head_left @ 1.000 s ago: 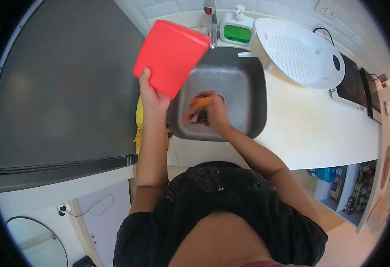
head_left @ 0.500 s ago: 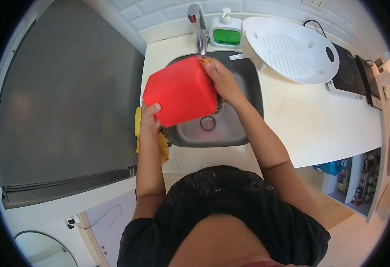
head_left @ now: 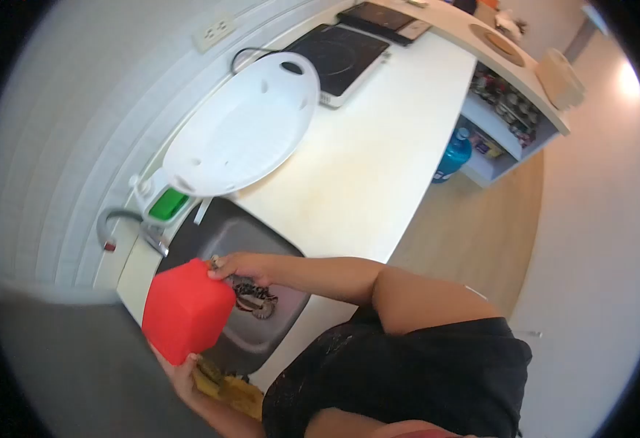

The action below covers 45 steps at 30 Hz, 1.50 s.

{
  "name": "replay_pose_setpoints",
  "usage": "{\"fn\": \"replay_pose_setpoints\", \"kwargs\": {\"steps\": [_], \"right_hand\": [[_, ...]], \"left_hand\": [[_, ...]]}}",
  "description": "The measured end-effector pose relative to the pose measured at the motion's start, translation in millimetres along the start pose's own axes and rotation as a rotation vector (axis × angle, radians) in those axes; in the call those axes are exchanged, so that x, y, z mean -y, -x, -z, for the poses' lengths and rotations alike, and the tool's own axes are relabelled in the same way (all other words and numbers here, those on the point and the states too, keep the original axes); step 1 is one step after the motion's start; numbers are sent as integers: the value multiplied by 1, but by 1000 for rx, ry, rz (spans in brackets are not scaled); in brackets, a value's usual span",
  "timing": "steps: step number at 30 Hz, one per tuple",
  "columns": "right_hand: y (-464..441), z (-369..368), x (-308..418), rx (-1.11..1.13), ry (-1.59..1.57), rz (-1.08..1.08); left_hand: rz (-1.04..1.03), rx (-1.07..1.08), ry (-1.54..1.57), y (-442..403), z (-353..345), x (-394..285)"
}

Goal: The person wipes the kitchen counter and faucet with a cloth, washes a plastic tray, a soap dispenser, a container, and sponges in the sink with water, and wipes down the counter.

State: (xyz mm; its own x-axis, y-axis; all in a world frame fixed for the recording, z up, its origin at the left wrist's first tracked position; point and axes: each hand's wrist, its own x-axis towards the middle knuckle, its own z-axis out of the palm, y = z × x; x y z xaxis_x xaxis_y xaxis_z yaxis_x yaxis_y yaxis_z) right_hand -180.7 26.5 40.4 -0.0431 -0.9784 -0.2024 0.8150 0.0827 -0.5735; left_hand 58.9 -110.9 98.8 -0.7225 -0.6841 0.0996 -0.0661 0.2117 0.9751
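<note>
A red plastic container (head_left: 188, 310) is held over the sink (head_left: 221, 237), tilted, with its smooth outer side towards me. My left hand (head_left: 180, 374) grips its lower edge, thumb on the near face. At the upper right corner, my right hand (head_left: 243, 268) closes on the container. By its fingertips shows a small patterned bit I cannot make out. Beneath that hand, a dark and pale mottled thing (head_left: 254, 296) lies in the sink near the drain; its kind is unclear. The container's inside is hidden.
Behind the sink are a faucet (head_left: 133, 230) and a soap dispenser with green liquid (head_left: 166, 203). A white oval dish rack (head_left: 239, 128) stands on the counter (head_left: 349, 160), with an induction cooktop (head_left: 338, 58) beyond. Yellow cloth (head_left: 236, 394) hangs near the sink's front.
My view has swung to the right and rotated, bringing more counter and floor into sight. Both hands still hold the red container over the sink.
</note>
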Motion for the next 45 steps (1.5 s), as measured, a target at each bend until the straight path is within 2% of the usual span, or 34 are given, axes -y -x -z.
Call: {"fn": "replay_pose_setpoints", "kwargs": {"steps": [1,2,4,5,7,8,9,10,11,12,13,15,16,17,19,21,27,29,34,36,42,45], "right_hand": [[-5,6,1,6,1,113],[-4,10,7,-14,4,127],[-3,13,13,21,87,131],[-1,15,12,18,78,117],[-6,16,10,71,43,174],[-7,16,9,128,39,100],[-1,19,10,13,162,124],[0,21,6,-74,288,143],[-4,21,0,-86,214,205],[-2,25,0,-88,134,148],[-12,49,-9,-45,55,98],[-13,24,-2,-118,58,86],[-24,37,-6,-148,131,91],[-22,41,3,-57,131,-57],[-21,26,3,-63,188,-22],[-22,21,-2,-80,179,-67],[-21,22,-12,-130,252,-161],[-18,22,-10,-163,235,-238],[-18,28,-11,-202,266,-223],[-18,31,-11,-212,253,-219],[-26,41,-18,-244,193,-256],[-40,43,-21,-280,207,-278]], "left_hand": [[-30,22,-133,-8,-11,-26],[-35,43,-120,-15,-10,-37],[-241,28,-398,-22,-3,-48],[-224,28,-399,-26,-4,-55],[-399,275,-1030,-41,-16,-71],[-373,331,-1062,-44,-31,-77],[-322,374,-1106,-50,-45,-79],[-399,399,-1030,-57,-44,-63],[-378,358,-973,-54,-47,-71],[-334,335,-1007,-54,-49,-78],[-410,282,-1013,-54,-46,-72],[-370,261,-1077,-56,-36,-63],[-368,225,-1091,-63,-29,-59],[-385,207,-1104,-75,-18,-55],[-449,155,-1045,-103,20,-53],[-406,97,-1273,-142,67,-27],[-203,139,-1384,-222,139,15],[-186,170,-1367,-244,148,33],[-122,138,-1417,-264,156,59],[-20,172,-1387,-270,158,66],[43,106,-1434,-274,160,85],[6,82,-1417,-271,162,88]]}}
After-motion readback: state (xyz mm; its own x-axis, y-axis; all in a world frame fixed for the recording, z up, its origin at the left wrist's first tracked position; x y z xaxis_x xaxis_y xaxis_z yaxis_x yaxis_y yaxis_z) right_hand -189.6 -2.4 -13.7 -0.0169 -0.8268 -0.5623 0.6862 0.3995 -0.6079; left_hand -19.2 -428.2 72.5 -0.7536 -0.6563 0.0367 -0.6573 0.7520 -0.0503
